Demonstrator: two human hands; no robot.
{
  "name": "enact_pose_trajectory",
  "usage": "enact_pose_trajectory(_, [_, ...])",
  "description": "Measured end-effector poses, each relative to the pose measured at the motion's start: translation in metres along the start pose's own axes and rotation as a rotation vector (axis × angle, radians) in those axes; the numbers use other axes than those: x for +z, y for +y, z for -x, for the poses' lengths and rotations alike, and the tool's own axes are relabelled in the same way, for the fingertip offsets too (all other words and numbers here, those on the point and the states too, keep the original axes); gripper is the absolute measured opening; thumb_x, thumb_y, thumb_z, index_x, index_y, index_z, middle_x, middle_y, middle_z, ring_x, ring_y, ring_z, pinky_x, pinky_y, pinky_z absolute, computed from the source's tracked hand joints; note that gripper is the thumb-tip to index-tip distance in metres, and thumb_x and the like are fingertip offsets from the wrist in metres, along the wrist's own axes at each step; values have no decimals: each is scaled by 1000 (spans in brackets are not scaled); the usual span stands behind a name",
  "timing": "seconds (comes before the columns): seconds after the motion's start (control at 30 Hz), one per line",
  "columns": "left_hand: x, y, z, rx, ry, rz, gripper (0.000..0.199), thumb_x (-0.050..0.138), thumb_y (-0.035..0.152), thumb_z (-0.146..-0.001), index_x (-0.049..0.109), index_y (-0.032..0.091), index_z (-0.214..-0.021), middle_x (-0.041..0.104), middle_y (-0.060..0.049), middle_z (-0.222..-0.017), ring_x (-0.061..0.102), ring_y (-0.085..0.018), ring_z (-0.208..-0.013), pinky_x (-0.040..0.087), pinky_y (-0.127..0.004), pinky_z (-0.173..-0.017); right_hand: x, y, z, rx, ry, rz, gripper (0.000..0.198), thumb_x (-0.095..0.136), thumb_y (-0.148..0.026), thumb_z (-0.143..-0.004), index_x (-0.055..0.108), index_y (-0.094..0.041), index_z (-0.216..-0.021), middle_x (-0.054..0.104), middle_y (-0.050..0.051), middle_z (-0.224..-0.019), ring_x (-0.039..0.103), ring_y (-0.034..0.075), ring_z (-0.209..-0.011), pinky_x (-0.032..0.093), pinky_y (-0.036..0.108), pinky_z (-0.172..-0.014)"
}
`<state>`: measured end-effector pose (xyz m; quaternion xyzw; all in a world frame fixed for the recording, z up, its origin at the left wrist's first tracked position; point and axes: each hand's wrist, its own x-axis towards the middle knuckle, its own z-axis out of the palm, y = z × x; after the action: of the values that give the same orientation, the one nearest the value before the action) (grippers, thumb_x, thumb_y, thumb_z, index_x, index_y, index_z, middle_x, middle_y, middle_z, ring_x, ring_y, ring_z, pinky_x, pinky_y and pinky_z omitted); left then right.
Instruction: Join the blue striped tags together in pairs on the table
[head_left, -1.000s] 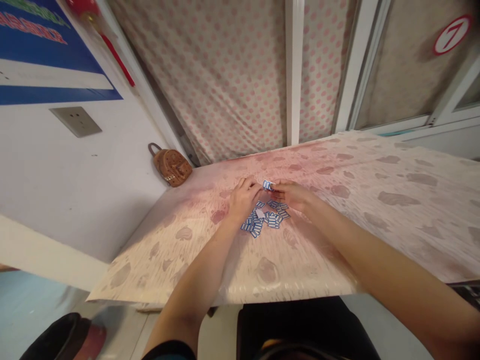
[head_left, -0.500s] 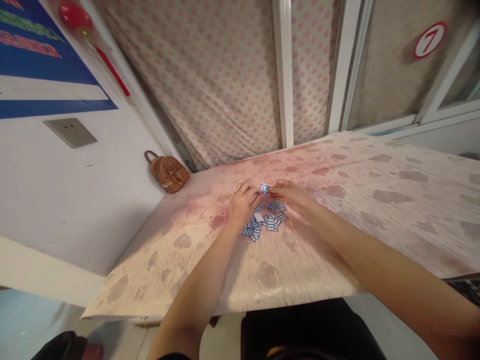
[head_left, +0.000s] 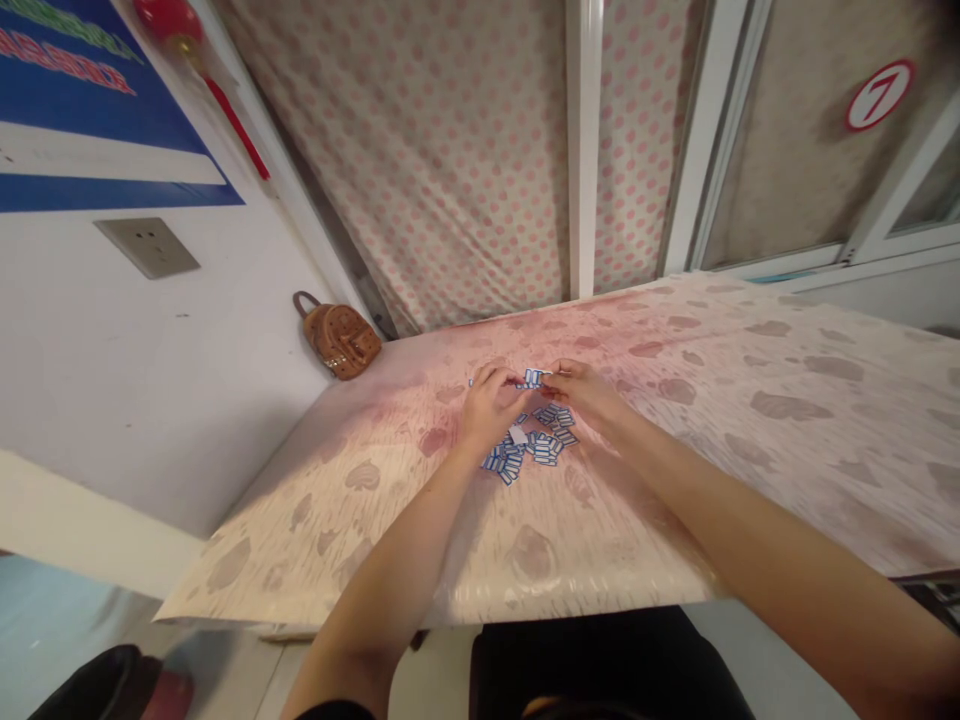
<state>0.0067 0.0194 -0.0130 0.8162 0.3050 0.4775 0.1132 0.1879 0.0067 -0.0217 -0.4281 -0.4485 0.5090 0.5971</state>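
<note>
Several small white cards with blue borders [head_left: 534, 378] are pinched in the fingertips of my right hand [head_left: 583, 390], just above the far part of the pile. My left hand [head_left: 487, 408] is on the other side, its fingers curved and its thumb apart from them. Its fingertips come close to the cards between the hands; whether they touch is too small to tell. Below both hands lies a loose pile of similar cards [head_left: 544, 447] on the tablecloth, with a plain white piece [head_left: 517, 435] among them. My left hand partly covers the pile's left side.
The table has a pinkish patterned cloth [head_left: 536, 550]. A small brown backpack-shaped bag [head_left: 341, 340] rests at its far left by the wall. Behind the table hangs a polka-dot curtain [head_left: 450, 150]. A dark seat [head_left: 607, 660] shows below the front edge.
The cards in my right hand have shifted slightly right and now show more of their faces between the hands. My left thumb has moved out from the fingers. The view has turned slightly.
</note>
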Motion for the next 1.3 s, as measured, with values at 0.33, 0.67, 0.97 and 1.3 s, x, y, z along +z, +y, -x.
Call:
enact_pose_trajectory(0.33, [11,-12,3,-516,3,525,27,69,40,-80,73,14,-82,72,-6,-79,64,-16,-74,47,-24,-66,-4,6,-5,-147,4,193,20,71,-34,-69,56,-21,-70,63,0,-68,57,14,-64,46,26,-62])
enact_pose_trajectory(0.67, [12,-21,4,-481,25,510,26,69,38,-80,76,13,-85,75,-9,-82,67,-17,-75,50,-26,-70,-2,5,-3,-336,24,443,15,61,-34,-74,58,-20,-71,57,-2,-63,51,14,-61,37,26,-59])
enact_pose_trajectory(0.97, [16,-24,5,-476,-3,515,25,71,38,-79,77,14,-85,75,-9,-84,68,-19,-76,51,-26,-69,0,6,0,-339,35,541,12,59,-32,-76,59,-21,-73,59,-2,-65,54,14,-63,38,25,-60])
enact_pose_trajectory(1.3, [11,-16,4,-482,-29,515,29,73,41,-75,78,14,-84,73,-7,-77,64,-17,-70,46,-24,-61,4,2,6,-327,3,585,10,58,-30,-78,60,-21,-74,61,-1,-67,54,15,-64,38,25,-60])
